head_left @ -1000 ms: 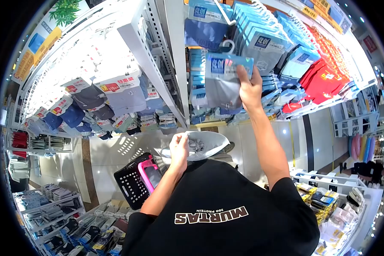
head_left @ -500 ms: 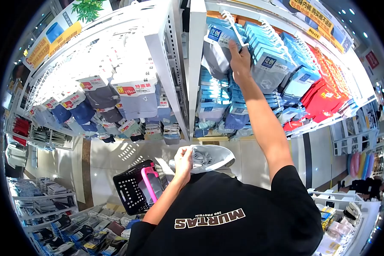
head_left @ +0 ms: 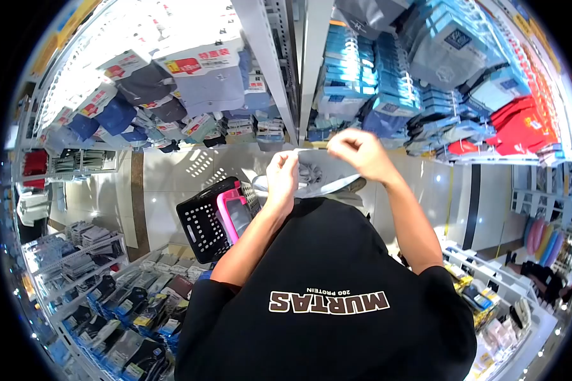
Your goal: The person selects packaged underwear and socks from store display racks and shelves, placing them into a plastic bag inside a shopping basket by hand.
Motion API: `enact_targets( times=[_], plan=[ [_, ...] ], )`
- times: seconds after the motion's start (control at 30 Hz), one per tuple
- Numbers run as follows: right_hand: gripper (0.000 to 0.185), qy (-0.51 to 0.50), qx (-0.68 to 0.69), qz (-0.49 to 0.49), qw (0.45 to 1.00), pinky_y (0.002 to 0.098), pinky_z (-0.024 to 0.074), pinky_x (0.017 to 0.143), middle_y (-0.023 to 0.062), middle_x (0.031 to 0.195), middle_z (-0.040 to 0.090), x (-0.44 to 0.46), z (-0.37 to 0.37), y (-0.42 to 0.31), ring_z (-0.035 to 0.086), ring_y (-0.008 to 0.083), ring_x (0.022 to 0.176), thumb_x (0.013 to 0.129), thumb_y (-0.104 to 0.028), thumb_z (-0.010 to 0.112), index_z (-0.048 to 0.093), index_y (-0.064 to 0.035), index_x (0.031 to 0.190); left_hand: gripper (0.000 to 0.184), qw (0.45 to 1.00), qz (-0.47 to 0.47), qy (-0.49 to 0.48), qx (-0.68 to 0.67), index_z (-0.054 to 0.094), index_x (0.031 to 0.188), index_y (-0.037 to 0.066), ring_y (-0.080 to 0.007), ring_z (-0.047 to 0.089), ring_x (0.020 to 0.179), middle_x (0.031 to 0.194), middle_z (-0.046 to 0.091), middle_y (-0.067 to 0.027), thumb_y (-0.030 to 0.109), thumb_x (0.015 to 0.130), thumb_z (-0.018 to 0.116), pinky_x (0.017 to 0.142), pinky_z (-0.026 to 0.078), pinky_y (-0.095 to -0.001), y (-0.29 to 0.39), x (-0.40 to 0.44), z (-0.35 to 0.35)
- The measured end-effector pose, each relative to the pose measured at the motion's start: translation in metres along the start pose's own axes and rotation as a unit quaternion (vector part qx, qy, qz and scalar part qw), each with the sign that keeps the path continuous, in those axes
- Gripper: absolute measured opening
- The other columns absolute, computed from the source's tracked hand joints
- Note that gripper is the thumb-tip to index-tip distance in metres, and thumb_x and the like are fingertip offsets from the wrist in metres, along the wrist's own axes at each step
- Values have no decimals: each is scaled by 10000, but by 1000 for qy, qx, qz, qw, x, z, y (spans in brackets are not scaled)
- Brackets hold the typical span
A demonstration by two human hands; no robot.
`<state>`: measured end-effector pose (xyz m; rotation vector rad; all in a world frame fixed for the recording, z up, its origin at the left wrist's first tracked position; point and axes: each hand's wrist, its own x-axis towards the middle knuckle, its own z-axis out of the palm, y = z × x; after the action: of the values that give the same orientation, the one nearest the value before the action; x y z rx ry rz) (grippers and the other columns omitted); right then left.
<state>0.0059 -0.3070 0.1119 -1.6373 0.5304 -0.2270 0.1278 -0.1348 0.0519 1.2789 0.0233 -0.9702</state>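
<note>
My left hand pinches the upper edge of a translucent plastic bag in front of my chest. Bunched grey material shows inside the bag. My right hand has curled fingers at the bag's far right edge, slightly blurred; whether they grip the plastic is hidden. Beyond my left forearm is a black shopping basket with a pink handle and something grey in it. Above the hands, blue-topped packs hang on the rack.
Grey and blue packs with red-and-white labels hang at the upper left. Red packs hang at the right. A white upright divides the racks. Low bins of packaged goods stand behind me on both sides.
My right hand has left the hanging packs and hook and come down to the bag. The view has tilted downward, so the racks sit higher. My left hand still holds the bag.
</note>
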Motion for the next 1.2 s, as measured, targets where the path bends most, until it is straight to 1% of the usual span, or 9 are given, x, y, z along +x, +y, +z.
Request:
enact_targets(
  times=[0.07, 0.1, 0.27, 0.37, 0.43, 0.47, 0.73, 0.87, 1.2],
  plan=[
    [233, -123, -152, 30, 980, 318, 509, 761, 96, 898, 711, -12, 8, 27, 648, 157, 830, 905, -201, 642, 695, 16, 971, 124, 1000, -6, -1, 3, 581, 968, 81, -10, 339, 502, 667, 470, 81, 203, 973, 601, 436, 238, -205, 3, 0, 5],
    [265, -153, -214, 20, 965, 357, 511, 796, 156, 950, 709, -14, 14, 43, 671, 245, 865, 902, -206, 624, 683, 8, 1047, 125, 1000, -12, -13, -1, 580, 972, 81, -10, 338, 503, 668, 469, 81, 205, 976, 600, 436, 236, -206, 4, 1, 6],
    [297, -87, -235, 84, 965, 449, 482, 943, 239, 1068, 676, -20, 46, 95, 623, 379, 1075, 879, -177, 586, 659, 38, 1070, 120, 998, -25, -56, 23, 576, 976, 88, -8, 357, 517, 680, 482, 77, 205, 977, 602, 443, 252, -201, 1, -5, 27],
    [299, -190, -309, 126, 923, 442, 480, 942, 238, 1117, 664, 1, 55, 97, 615, 384, 1087, 861, -147, 588, 650, 35, 1090, 121, 997, -14, -71, 29, 580, 979, 88, -9, 408, 577, 733, 525, 65, 203, 969, 615, 490, 298, -189, -7, -11, 40],
    [314, -153, -240, -70, 956, 443, 481, 929, 269, 1185, 622, 10, 71, 195, 596, 389, 1121, 837, -138, 590, 635, 52, 1083, 116, 994, -15, -102, 22, 587, 967, 87, -8, 419, 607, 747, 526, 69, 199, 966, 617, 524, 319, -191, -8, -17, 50],
    [315, -140, -234, -89, 958, 443, 481, 929, 269, 1185, 622, 9, 70, 201, 596, 389, 1121, 837, -138, 590, 634, 52, 1084, 116, 995, 18, -97, 33, 592, 952, 85, -8, 424, 642, 759, 528, 67, 198, 965, 615, 554, 330, -195, -16, -19, 58],
    [323, -123, -253, 10, 960, 445, 480, 930, 269, 1182, 623, -27, 59, 148, 596, 392, 1121, 838, -139, 594, 625, 50, 1096, 143, 978, -17, -188, 90, 585, 971, 48, -49, 481, 714, 794, 576, 5, 189, 951, 595, 625, 393, -235, -23, -33, 75],
    [327, -117, -257, 24, 959, 445, 480, 930, 269, 1181, 624, -28, 53, 144, 595, 393, 1121, 838, -140, 596, 621, 50, 1102, 78, 977, -19, -197, 73, 581, 983, 76, -19, 420, 656, 782, 539, 43, 152, 965, 586, 564, 324, -195, -25, -31, 76],
    [337, -116, -255, 14, 960, 447, 479, 930, 268, 1177, 626, -12, 64, 145, 594, 396, 1122, 839, -142, 600, 610, 48, 1117, 138, 963, 7, -215, 161, 579, 1006, 57, -42, 460, 675, 759, 563, 19, 190, 970, 591, 586, 369, -231, -33, -35, 93]
  ],
)
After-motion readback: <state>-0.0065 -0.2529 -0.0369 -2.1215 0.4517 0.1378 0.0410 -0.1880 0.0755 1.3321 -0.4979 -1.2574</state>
